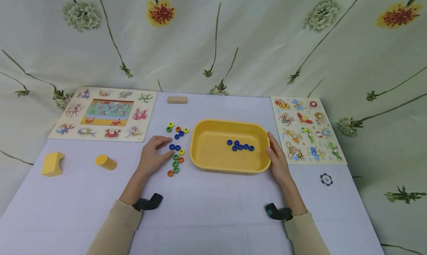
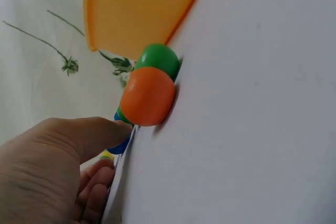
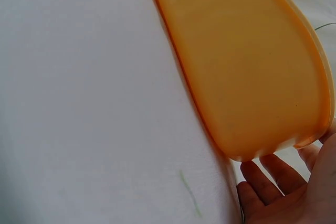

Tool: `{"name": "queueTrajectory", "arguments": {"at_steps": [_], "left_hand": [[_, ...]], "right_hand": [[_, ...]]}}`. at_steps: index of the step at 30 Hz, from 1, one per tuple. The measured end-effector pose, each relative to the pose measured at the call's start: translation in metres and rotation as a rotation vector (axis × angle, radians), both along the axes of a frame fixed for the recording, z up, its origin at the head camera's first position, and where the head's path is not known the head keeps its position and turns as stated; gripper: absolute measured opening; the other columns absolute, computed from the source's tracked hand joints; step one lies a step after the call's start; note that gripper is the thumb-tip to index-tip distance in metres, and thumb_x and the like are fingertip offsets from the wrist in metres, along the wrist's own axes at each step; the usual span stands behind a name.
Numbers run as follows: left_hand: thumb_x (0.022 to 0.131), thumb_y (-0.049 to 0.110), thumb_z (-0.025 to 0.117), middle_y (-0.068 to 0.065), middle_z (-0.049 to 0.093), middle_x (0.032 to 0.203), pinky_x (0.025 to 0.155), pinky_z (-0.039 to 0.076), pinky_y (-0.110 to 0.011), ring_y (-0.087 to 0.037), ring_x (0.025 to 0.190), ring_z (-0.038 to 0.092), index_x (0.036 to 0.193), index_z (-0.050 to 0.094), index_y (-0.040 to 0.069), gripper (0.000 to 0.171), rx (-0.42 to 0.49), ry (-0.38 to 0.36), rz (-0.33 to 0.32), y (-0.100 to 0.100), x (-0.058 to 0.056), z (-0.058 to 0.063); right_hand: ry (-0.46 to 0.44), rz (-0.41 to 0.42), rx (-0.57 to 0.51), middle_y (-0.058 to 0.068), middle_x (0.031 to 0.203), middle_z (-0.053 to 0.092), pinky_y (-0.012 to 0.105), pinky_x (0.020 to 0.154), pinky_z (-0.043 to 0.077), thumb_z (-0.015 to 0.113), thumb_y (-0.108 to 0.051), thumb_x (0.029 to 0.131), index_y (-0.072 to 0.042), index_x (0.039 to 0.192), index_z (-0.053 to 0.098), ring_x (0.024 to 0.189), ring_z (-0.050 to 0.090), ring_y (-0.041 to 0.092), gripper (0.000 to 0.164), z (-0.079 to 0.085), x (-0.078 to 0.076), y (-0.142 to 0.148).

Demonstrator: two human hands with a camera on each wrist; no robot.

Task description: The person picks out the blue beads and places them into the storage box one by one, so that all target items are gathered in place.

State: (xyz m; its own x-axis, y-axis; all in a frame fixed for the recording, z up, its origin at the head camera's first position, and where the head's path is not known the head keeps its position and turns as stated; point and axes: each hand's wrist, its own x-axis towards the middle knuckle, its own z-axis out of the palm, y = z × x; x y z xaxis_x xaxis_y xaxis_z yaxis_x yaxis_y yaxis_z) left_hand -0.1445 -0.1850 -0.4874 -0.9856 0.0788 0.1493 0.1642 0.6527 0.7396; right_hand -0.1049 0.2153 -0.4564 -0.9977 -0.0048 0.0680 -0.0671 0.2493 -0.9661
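White table [image 1: 213,207]: right fingers [image 1: 274,143] hold tray [image 1: 211,147] (beads [image 1: 240,147] inside).

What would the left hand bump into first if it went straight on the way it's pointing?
Most likely the pair of blue beads right by the fingertips of the left hand, though any gap is hard to judge. Beyond them lies the yellow tray.

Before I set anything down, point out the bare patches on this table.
Roomy: the white cloth between the sleeves, nearer you than the yellow tray. Narrower: behind the tray, between wooden block and right picture board. Crowded: between left hand and tray, with loose beads.
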Motion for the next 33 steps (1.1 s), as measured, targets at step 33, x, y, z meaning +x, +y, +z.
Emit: {"name": "queueTrajectory", "arguments": {"at_steps": [33], "left_hand": [[0.071,0.004,0.068,0.002,0.061,0.079,0.066,0.046,-0.021,-0.012,0.072,0.053,0.086,0.066,0.01,0.017,-0.158,-0.251,-0.44,0.168,-0.045,0.048]], "right_hand": [[0.02,0.02,-0.002,0.005,0.146,0.022,0.042,0.108,0.016,0.034,-0.01,0.095,-0.01,0.14,0.024,0.135,0.018,0.02,0.046,0.01,0.004,-0.002]]}}
